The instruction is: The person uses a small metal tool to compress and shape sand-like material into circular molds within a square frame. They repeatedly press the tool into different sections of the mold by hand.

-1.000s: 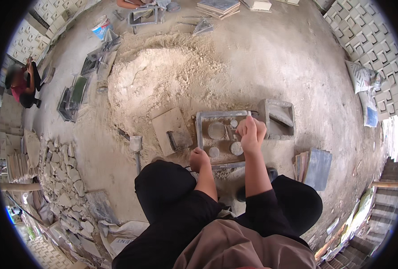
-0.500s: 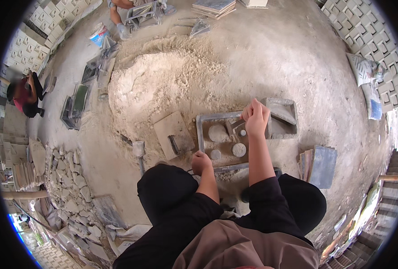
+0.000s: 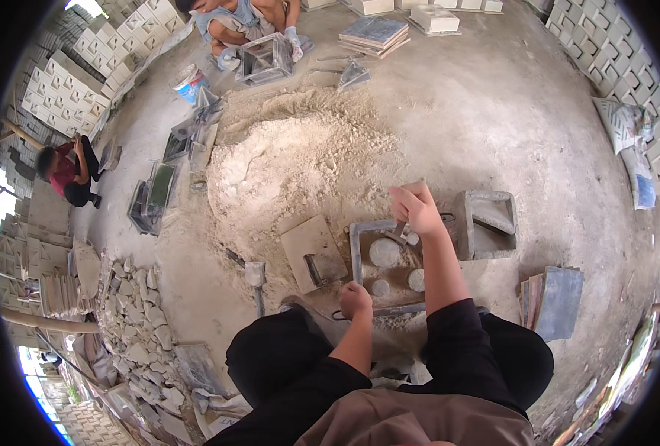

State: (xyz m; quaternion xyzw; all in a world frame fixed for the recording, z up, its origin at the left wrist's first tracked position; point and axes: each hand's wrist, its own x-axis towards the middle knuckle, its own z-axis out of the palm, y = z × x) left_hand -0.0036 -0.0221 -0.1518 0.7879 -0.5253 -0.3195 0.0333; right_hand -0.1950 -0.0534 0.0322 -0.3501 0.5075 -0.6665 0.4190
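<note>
My left hand is closed at the near left corner of a grey metal mould frame on the ground between my knees. Inside the frame lies pale powder, with several round discs, among them a large one and a smaller one. My right hand makes a fist above the far right side of the frame. A short bar-like tool shows just under that fist. Its kind and the grip on it are partly hidden.
Right of the frame stands a grey rectangular trough. To the left are a square board and a mallet-like tool. A pale powder heap lies beyond. A gloved co-worker handles another metal mould; stacked plates lie right.
The view has shifted, so the scene sits lower and further right. My right fist has risen relative to the frame. My left hand stays at the frame's corner.
</note>
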